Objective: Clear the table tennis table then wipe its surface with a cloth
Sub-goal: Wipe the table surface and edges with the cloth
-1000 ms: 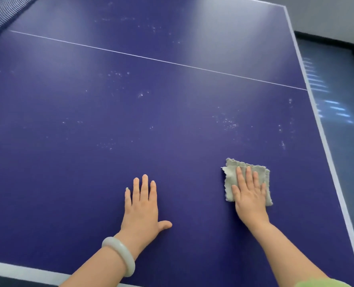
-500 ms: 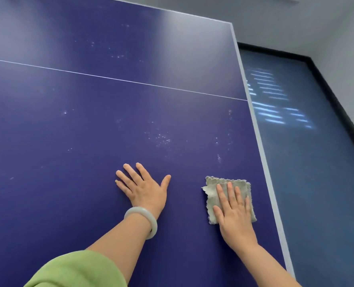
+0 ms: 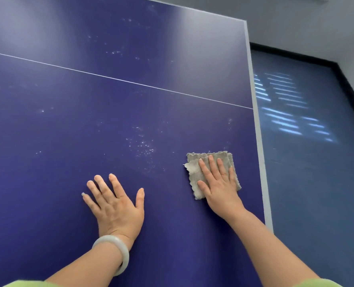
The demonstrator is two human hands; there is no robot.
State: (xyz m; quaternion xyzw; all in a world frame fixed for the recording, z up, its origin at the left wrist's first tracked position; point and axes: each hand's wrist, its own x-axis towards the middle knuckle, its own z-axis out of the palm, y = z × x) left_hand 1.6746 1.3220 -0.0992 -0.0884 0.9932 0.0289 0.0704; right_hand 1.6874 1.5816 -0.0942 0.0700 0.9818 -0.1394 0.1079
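Both hands lie flat on the dark blue desk, palms down. The right hand presses on a folded grey cloth, its fingers straight and close together on top of the fabric, not curled round it. The cloth lies on the desk's right part, near the pale border but not touching it; its frayed edges show past the fingertips and on the thumb side.

The left hand rests bare on the surface to the left of the cloth and apart from it, fingers spread and released, thumb held out towards the cloth, holding nothing. A pale bangle circles that wrist, and a light green sleeve shows at the bottom edge.

Between the two hands and a little farther away, a patch of whitish specks dots the surface; fainter specks are scattered over the farther part too. A thin white line crosses the desk beyond the hands, slanting down to the right border.

Right of the desk lies a blue floor with streaks of light on it, edged by a black skirting under a grey wall.
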